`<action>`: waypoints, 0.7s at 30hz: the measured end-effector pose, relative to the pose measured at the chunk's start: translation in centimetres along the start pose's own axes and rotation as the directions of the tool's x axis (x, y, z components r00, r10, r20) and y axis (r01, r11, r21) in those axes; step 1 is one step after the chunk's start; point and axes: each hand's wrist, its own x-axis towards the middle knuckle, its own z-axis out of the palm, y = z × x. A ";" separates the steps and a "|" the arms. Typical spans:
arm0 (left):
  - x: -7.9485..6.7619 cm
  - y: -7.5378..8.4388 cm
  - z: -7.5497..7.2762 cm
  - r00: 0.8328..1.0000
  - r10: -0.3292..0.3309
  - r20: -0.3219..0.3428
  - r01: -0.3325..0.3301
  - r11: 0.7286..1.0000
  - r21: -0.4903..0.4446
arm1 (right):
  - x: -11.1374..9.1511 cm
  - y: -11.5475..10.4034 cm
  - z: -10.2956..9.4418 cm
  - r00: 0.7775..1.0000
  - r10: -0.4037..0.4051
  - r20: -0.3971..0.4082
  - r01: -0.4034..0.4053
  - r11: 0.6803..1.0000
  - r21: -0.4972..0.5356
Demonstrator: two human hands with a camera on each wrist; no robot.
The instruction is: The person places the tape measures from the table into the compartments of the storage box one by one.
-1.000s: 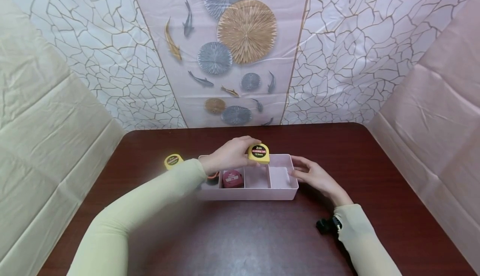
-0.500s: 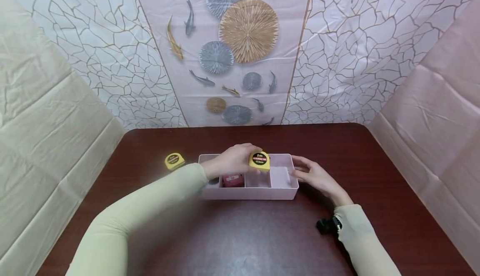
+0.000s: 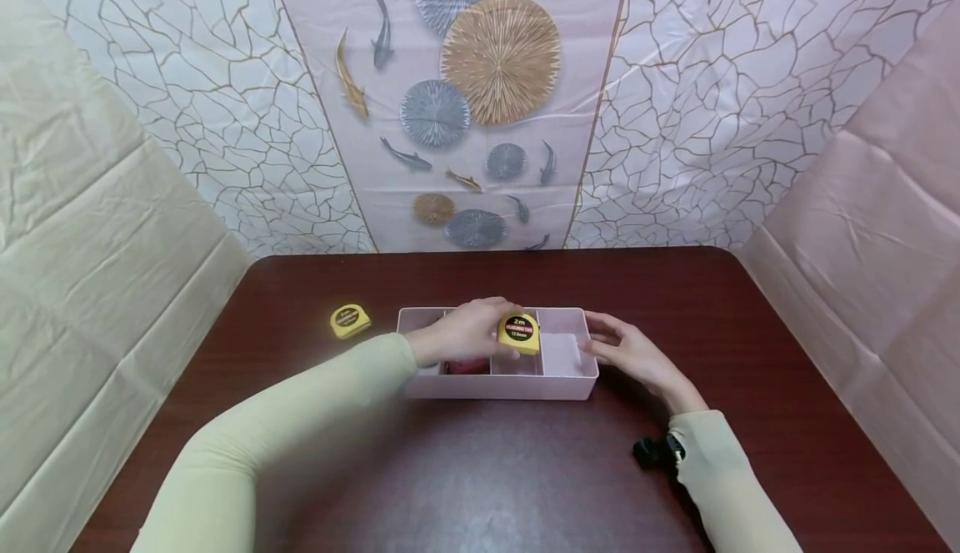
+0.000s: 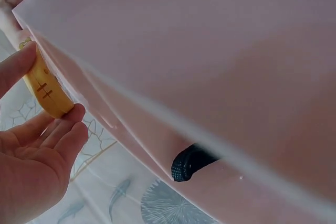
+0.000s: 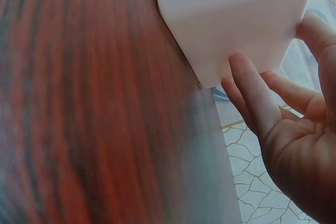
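My left hand (image 3: 468,332) pinches a yellow 2 m tape measure (image 3: 519,334) between thumb and fingers, over the third compartment of a pale pink divided box (image 3: 495,387). In the left wrist view, the tape measure (image 4: 48,88) is edge-on beside the box wall. A red tape measure (image 3: 467,367) lies in the second compartment, mostly hidden under my left hand. My right hand (image 3: 633,359) holds the box's right end, thumb at the rim. Its fingers (image 5: 247,77) press the outer wall in the right wrist view. The rightmost compartment holds a white insert (image 3: 559,356).
Left of the box, a second yellow tape measure (image 3: 349,321) lies on the dark red-brown table (image 3: 480,470). A black textured object (image 4: 191,162) shows at the box in the left wrist view. Patterned cloth (image 3: 480,161) hangs behind the table, with plain cloth at both sides.
My left hand has lowered the yellow tape measure toward the third compartment, covering more of the red tape measure. My right hand stays at the box's end.
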 end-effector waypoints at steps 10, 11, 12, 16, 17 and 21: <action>-0.6 -0.3 0.3 1.000 0.022 0.003 -0.021 1.000 -0.012 | 0.0 0.0 -0.1 1.000 -0.007 0.004 0.007 1.000 0.005; -0.6 -0.3 0.3 1.000 0.030 0.000 -0.030 0.999 -0.011 | 0.0 0.0 -0.1 1.000 -0.005 0.002 0.005 1.000 0.009; -0.6 -0.4 0.3 0.999 0.036 -0.002 -0.036 0.999 -0.008 | 0.0 0.0 -0.1 1.000 -0.005 0.003 0.005 1.000 0.009; -0.5 -0.4 0.2 0.999 0.036 0.010 -0.036 0.999 0.008 | 0.0 0.0 -0.1 1.000 -0.008 0.005 0.008 1.000 0.019; -0.4 -0.4 0.1 0.999 0.030 0.017 -0.030 0.999 0.011 | 0.0 0.0 -0.1 1.000 -0.008 0.004 0.008 1.000 0.020; -0.3 -0.3 -0.1 0.999 0.012 0.031 -0.013 1.000 0.012 | 0.0 0.0 -0.1 1.000 -0.007 0.004 0.007 1.000 0.023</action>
